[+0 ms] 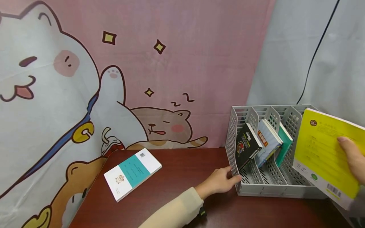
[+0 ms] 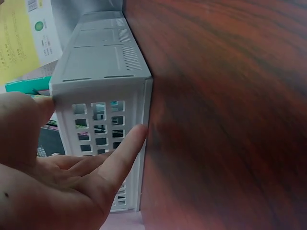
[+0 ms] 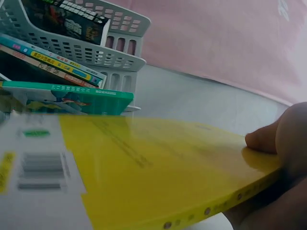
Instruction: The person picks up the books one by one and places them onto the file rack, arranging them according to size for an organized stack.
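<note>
A yellow book [image 1: 328,152] with a white lower band and barcode is gripped by my right hand [image 1: 353,160], thumb on its cover. It is held at the right end of a grey book rack [image 1: 279,191], in front of the rightmost slot. My left hand [image 1: 219,181] holds the rack's left front corner, the thumb over the wall's edge and the other fingers along the perforated side [image 2: 98,127]. In the slots stand a black book [image 1: 246,147], light-blue books [image 1: 266,141] and a green book [image 1: 284,144]. Whether the yellow book touches the rack I cannot tell.
A white and teal book [image 1: 133,172] lies flat on the dark red wooden table [image 1: 182,171], left of the rack. Behind hangs a pink cartoon cloth [image 1: 205,63]. A black cable [image 1: 319,44] runs down the pale wall behind the rack.
</note>
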Demonstrator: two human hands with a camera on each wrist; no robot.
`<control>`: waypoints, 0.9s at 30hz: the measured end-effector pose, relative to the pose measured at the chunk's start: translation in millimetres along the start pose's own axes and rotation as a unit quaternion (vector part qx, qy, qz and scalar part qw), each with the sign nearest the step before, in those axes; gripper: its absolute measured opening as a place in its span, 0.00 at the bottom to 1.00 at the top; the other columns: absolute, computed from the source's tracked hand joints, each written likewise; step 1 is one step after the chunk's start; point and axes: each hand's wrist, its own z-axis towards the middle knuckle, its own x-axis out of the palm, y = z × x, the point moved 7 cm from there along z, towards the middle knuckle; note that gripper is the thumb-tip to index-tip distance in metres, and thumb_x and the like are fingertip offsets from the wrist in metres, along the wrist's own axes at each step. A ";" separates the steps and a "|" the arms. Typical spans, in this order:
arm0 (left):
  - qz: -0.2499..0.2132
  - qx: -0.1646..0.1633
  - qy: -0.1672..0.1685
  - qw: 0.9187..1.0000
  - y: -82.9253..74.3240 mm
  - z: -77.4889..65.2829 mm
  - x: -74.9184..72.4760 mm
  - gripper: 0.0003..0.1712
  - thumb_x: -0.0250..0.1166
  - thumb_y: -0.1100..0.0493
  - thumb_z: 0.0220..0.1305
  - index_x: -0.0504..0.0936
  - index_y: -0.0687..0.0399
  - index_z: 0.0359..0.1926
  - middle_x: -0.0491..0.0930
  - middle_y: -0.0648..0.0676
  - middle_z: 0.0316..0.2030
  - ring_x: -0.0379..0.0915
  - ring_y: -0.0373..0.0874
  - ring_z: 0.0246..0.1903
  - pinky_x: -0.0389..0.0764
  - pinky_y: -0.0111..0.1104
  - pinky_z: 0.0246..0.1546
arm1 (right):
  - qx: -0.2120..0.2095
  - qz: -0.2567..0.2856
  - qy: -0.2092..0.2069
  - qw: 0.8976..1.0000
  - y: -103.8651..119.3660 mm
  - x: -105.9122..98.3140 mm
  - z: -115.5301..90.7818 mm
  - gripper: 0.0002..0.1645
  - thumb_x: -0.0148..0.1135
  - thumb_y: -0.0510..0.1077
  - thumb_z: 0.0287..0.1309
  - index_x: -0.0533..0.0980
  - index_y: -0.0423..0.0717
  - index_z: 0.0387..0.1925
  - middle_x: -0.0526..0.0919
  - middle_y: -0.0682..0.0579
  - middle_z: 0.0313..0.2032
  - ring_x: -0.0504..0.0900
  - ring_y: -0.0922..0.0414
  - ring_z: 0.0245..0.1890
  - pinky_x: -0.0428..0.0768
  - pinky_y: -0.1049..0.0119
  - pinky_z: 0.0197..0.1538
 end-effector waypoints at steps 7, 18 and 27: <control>0.001 -0.003 -0.002 1.000 1.1 2.1 3.3 0.46 0.63 0.28 0.75 0.74 0.49 0.81 0.83 0.52 0.71 0.78 0.43 0.73 0.81 0.37 0.71 | 0.007 -0.036 -0.050 0.998 28.3 3.1 -3.8 0.29 0.50 0.47 0.87 0.72 0.26 0.70 0.79 0.12 0.50 0.57 0.90 0.18 0.62 0.83 0.16; 0.017 -0.005 0.003 1.000 -5.4 -1.2 6.9 0.44 0.62 0.28 0.76 0.74 0.46 0.81 0.85 0.52 0.69 0.80 0.42 0.71 0.81 0.34 0.70 | 0.090 -0.014 -0.023 0.996 15.4 38.2 0.1 0.38 0.50 0.58 0.84 0.72 0.28 0.73 0.82 0.18 0.54 0.78 0.61 0.17 0.70 0.74 0.14; 0.020 0.005 0.014 1.000 -7.6 -1.0 6.9 0.44 0.60 0.29 0.78 0.73 0.50 0.82 0.84 0.53 0.70 0.80 0.40 0.70 0.80 0.33 0.70 | 0.104 0.082 0.029 0.991 -3.8 70.3 17.1 0.34 0.50 0.63 0.84 0.76 0.39 0.67 0.73 0.82 0.24 0.79 0.73 0.19 0.79 0.68 0.20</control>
